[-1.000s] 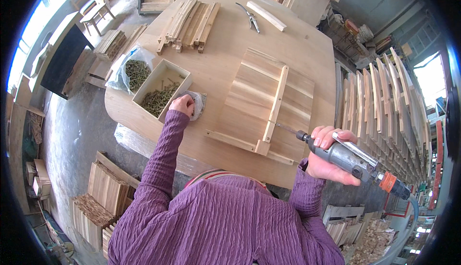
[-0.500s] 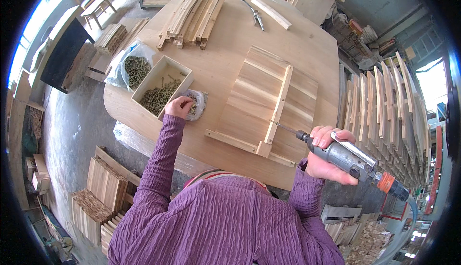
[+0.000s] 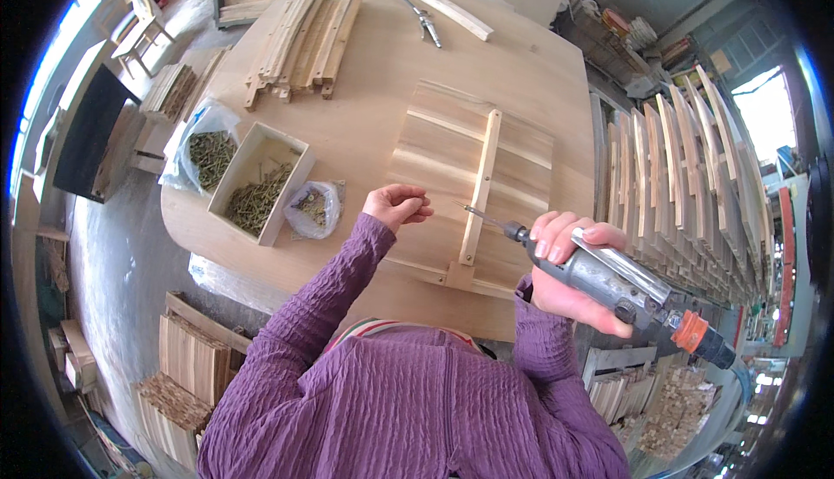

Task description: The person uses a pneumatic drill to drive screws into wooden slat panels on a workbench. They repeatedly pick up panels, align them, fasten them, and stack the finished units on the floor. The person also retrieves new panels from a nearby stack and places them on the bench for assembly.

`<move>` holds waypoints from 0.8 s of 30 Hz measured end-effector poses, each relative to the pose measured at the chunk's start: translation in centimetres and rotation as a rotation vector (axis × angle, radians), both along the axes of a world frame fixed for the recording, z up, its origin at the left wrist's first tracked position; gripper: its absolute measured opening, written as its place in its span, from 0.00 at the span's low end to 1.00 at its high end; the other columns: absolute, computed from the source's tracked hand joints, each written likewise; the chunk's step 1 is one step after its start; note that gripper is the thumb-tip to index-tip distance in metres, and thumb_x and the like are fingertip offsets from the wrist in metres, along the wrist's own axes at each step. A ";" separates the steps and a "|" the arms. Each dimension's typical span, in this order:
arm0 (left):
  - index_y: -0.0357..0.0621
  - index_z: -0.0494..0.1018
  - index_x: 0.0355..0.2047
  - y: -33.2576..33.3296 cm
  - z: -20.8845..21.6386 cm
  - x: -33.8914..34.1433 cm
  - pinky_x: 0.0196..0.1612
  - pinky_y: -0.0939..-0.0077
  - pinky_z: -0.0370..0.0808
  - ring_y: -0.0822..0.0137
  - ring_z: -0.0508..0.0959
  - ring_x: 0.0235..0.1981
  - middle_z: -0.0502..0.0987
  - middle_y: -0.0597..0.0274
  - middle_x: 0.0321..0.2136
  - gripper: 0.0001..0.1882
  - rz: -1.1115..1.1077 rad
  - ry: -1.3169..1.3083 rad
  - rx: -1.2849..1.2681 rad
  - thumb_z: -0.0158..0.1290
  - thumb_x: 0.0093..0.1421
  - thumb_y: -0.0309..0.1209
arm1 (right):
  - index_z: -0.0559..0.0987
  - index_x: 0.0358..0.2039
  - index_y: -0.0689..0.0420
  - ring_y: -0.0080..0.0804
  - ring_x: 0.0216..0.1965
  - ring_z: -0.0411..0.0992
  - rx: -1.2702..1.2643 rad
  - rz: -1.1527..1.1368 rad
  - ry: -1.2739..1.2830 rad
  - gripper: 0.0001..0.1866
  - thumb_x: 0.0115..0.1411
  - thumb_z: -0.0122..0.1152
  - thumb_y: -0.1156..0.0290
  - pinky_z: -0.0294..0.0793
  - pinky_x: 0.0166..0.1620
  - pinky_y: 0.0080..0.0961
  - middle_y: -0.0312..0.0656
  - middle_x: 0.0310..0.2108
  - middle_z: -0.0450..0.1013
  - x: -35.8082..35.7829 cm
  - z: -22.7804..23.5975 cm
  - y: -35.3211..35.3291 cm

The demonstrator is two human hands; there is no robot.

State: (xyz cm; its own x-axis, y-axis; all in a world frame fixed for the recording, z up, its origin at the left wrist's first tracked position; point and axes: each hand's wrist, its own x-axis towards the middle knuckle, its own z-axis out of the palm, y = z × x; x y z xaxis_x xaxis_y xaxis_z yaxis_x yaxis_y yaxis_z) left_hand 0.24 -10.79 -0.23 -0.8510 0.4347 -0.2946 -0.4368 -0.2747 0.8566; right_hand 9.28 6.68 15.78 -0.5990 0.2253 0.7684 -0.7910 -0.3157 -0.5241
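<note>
A woodworking shop: a large rounded plywood workbench [image 3: 373, 71] carries a panel of joined boards [image 3: 452, 166] with a cross batten, a bundle of cut wooden slats [image 3: 300, 45] and a wooden box of screws [image 3: 258, 185] beside plastic bags of more. Finished slatted panels [image 3: 678, 175] stand racked on edge to the right, offcuts and stacked boards [image 3: 187, 362] lie on the concrete floor, and a pneumatic screwdriver [image 3: 608, 275] on a hose is in hand

Counted: one wooden box of screws [image 3: 259, 184], two plastic bags [image 3: 206, 156], one pneumatic screwdriver [image 3: 608, 275], one slatted panel [image 3: 473, 179].
</note>
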 end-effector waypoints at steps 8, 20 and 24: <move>0.30 0.69 0.38 4.5 0.3 -1.2 0.35 0.76 0.78 0.64 0.78 0.31 0.75 0.53 0.31 0.10 -0.066 -0.068 0.035 0.49 0.56 0.23 | 0.64 0.38 0.64 0.33 0.23 0.65 0.032 0.024 -0.024 0.51 0.32 0.52 0.25 0.64 0.29 0.30 0.44 0.22 0.67 -1.7 -1.3 1.3; 0.31 0.66 0.41 7.6 0.4 -2.0 0.35 0.75 0.77 0.64 0.78 0.30 0.75 0.53 0.30 0.12 -0.111 -0.102 0.122 0.47 0.56 0.22 | 0.65 0.38 0.63 0.32 0.24 0.65 0.046 -0.021 -0.125 0.50 0.32 0.53 0.26 0.64 0.29 0.29 0.43 0.23 0.67 -5.1 -4.4 2.8; 0.35 0.57 0.53 9.8 1.0 -4.9 0.34 0.73 0.78 0.63 0.78 0.29 0.75 0.50 0.29 0.22 -0.206 -0.217 0.225 0.41 0.56 0.21 | 0.65 0.39 0.64 0.33 0.25 0.66 -0.012 -0.042 -0.180 0.48 0.33 0.56 0.29 0.67 0.30 0.28 0.44 0.23 0.67 -8.6 -5.6 4.7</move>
State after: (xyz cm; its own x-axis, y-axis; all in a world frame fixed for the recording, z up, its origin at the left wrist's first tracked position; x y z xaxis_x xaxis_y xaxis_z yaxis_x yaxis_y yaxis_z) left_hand -4.62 -1.00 0.72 -0.6671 0.6650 -0.3359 -0.6674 -0.3330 0.6661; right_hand 0.66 11.33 10.22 -0.7163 0.2614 0.6469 -0.6976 -0.2910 -0.6548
